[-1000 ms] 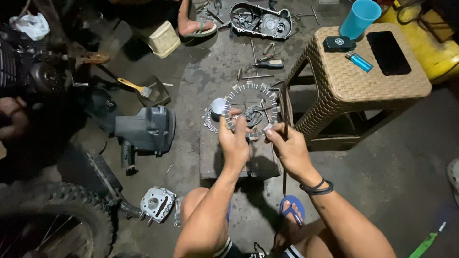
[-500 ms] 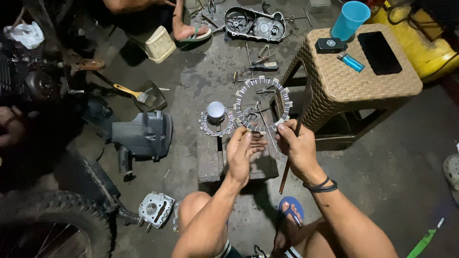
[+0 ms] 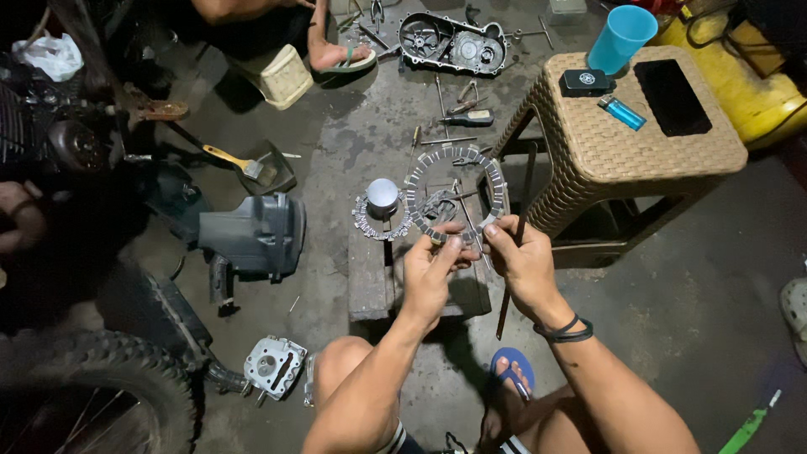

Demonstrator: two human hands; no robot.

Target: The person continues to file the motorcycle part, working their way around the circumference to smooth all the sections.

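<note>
I hold the ring-shaped clutch plate [image 3: 455,192] up by its near rim.

My left hand [image 3: 429,273] and right hand [image 3: 523,262] pinch its lower edge; it stands just beyond them, above the wooden block [image 3: 368,273]. Farther right, the wicker stool [image 3: 626,147].

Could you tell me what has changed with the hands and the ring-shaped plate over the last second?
Both hands have lifted off the pile: the left hand and right hand now hold the toothed ring plate up by its near edge. The wooden block, wicker stool and blue cup stayed put.
</note>
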